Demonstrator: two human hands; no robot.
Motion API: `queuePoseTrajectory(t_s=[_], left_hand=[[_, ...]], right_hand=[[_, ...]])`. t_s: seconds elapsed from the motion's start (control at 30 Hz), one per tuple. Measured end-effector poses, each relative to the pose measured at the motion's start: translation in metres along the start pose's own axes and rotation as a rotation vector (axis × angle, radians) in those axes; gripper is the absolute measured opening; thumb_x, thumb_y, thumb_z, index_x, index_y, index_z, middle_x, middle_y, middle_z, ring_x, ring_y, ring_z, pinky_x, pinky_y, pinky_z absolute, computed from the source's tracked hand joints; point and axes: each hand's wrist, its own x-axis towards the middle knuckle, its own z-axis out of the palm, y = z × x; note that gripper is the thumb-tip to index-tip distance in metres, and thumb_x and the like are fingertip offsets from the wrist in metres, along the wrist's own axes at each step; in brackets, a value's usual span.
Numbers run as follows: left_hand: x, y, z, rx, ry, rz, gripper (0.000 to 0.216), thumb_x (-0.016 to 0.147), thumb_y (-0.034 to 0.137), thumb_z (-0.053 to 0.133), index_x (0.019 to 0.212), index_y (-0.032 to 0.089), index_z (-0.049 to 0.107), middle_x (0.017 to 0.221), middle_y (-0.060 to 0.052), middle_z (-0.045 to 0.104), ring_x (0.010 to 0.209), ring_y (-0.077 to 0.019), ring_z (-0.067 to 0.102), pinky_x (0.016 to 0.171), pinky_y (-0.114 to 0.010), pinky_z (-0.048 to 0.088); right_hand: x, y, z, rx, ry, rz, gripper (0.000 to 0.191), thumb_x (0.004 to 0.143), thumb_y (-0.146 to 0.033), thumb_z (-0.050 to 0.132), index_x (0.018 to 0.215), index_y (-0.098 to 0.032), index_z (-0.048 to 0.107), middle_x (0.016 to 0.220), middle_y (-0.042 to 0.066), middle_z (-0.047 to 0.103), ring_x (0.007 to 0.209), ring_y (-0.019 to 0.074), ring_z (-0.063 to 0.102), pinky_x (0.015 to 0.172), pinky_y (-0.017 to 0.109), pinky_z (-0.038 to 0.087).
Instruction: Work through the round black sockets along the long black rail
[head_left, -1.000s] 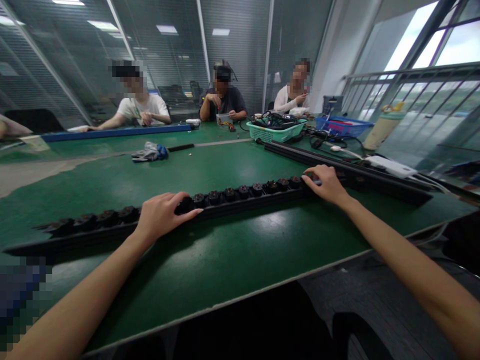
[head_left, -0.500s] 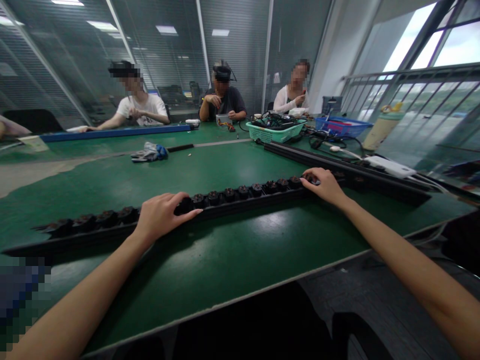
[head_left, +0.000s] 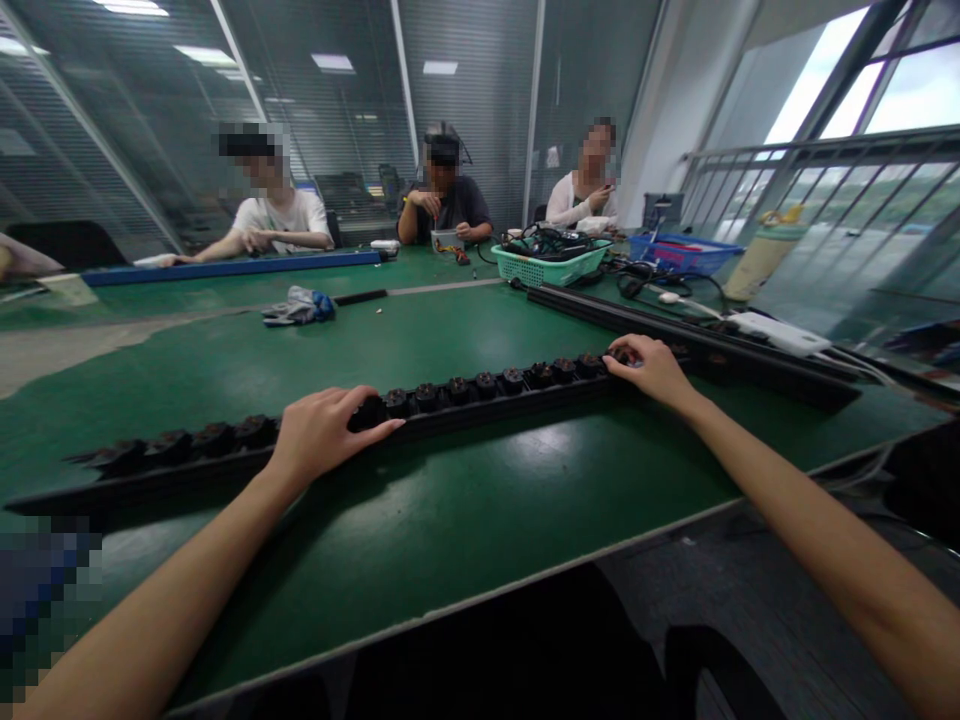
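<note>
"Black, long and narrow: how does that strip [head_left: 495,402] handle?"

"Stiff, I'd judge, and awkward for its length more than heavy. Its surface looks smooth, perhaps a little slick."

"And the round pieces [head_left: 458,388] along its top?"

"Hard, probably, with brownish tops I'd rather not press. Best to hold it by the long sides, at two spots well apart, so neither end sags."

"Where is it against each grip?"

"It lies slantwise across the green bench [head_left: 480,540], running under both. The left grip [head_left: 326,430] is clasped over it partway along, thumb on the near edge, round pieces showing to either side. The right grip [head_left: 646,366] closes around a round piece [head_left: 620,354] farther along to the right; how firmly, I cannot tell."

"Anything close by?"

"Another dark bar [head_left: 780,378], just beyond the right grip."
</note>
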Motion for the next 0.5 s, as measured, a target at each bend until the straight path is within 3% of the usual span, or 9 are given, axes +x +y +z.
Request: queuePoseTrajectory(t_s=[0.5], left_hand=[[-0.0009,-0.0024,0.0019,0.007,0.006,0.002,0.077,0.093,0.087,0.044,0.114,0.021,0.077,0.094,-0.012,0.079,0.083,-0.0271,0.071,0.066,-0.031,0.040]], right_hand=[[-0.0013,0.0015,-0.0025,-0.020,0.009,0.040,0.026,0.086,-0.049,0.064,0.094,-0.024,0.067,0.096,0.011,0.075,0.090,0.0306,0.067,0.081,0.044,0.046]])
